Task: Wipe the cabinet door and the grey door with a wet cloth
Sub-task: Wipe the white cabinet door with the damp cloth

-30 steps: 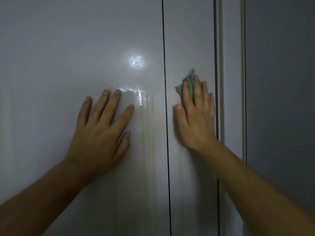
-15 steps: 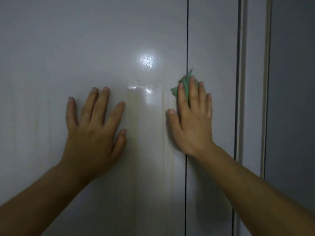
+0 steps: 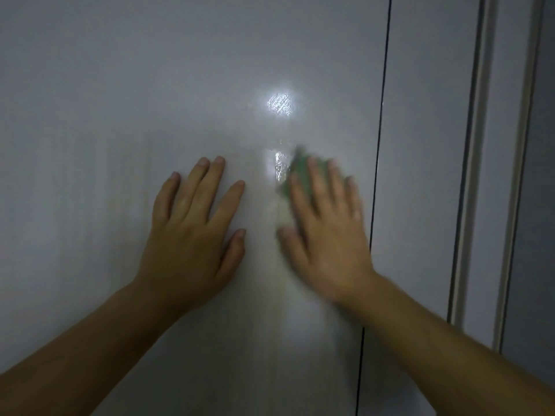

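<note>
Head view: I saw left hand spread flat on the cabinet door; right hand, fingers straight, pressed the green cloth.

Light: dim overall, one bright round glare reflected straight ahead.
Frame: pale vertical frame on the right, ribbed, running top to bottom.
Seam: thin dark seam left of it.

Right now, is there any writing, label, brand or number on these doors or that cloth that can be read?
None readable. The cabinet door, the grey door and the green cloth under the right hand show no words, labels or numbers. The bright patch is only reflected light. The cloth is blurred, so a small tag could go unseen.
</note>
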`<action>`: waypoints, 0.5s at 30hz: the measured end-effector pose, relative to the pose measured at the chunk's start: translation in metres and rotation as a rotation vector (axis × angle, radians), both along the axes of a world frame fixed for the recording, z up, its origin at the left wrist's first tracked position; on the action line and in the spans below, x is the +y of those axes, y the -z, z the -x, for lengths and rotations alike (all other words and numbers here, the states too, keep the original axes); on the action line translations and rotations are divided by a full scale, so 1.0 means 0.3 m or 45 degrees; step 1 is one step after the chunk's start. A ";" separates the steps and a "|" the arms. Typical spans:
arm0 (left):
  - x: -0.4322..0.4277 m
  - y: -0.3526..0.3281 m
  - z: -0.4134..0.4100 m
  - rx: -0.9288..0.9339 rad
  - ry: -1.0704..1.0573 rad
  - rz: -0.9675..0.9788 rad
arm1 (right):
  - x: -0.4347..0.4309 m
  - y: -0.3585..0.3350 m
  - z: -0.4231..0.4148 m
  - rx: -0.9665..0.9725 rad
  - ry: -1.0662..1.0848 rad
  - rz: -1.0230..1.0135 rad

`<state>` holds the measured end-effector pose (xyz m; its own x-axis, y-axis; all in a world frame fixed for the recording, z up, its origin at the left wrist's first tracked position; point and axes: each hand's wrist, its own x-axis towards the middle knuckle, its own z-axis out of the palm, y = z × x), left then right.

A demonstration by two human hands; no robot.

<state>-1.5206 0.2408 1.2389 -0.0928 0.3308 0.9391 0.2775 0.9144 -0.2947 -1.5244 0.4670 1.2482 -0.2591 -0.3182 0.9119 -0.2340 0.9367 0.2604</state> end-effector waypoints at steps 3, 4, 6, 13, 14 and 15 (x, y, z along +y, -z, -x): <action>-0.046 0.004 0.002 0.011 -0.030 0.006 | -0.004 0.083 -0.011 -0.037 -0.018 -0.342; -0.056 0.001 0.002 0.007 -0.029 0.020 | 0.011 0.049 -0.007 -0.032 -0.001 -0.365; -0.066 -0.003 0.001 0.004 -0.029 0.038 | 0.025 -0.065 0.007 -0.002 0.060 -0.254; -0.084 -0.002 0.003 -0.018 0.012 0.054 | -0.099 -0.122 0.001 0.026 0.060 -0.087; -0.092 -0.004 0.003 -0.027 0.034 0.058 | -0.108 -0.059 -0.003 0.019 0.043 -0.238; -0.103 -0.004 0.001 -0.040 0.056 0.063 | -0.103 -0.013 -0.010 0.006 0.028 -0.360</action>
